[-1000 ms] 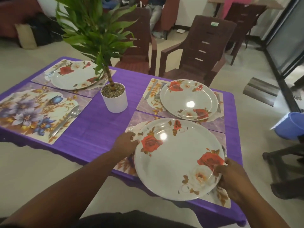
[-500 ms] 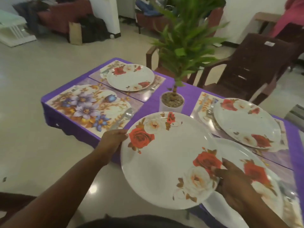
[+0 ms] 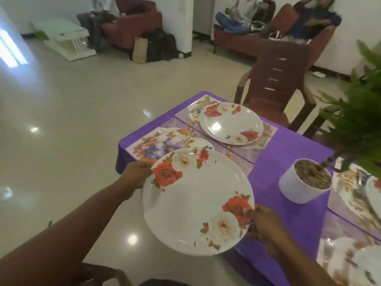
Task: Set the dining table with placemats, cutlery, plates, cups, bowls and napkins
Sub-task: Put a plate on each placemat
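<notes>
1. left hand (image 3: 135, 175) grips the rose plate (image 3: 196, 201) at its far-left rim.
2. plate hangs over the desk (image 3: 288, 145) edge, bare placemat (image 3: 156, 144) just beyond, nearer the left hand.
3. right hand (image 3: 260, 221) pinches the near-right rim.

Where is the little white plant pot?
In the head view, the white plant pot stands on the purple tablecloth at the right, beyond the plate that both hands hold.

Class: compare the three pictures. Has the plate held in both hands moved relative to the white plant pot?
Yes. The held plate, gripped by the left hand and right hand, has crossed from the right of the white plant pot to its left.
</notes>
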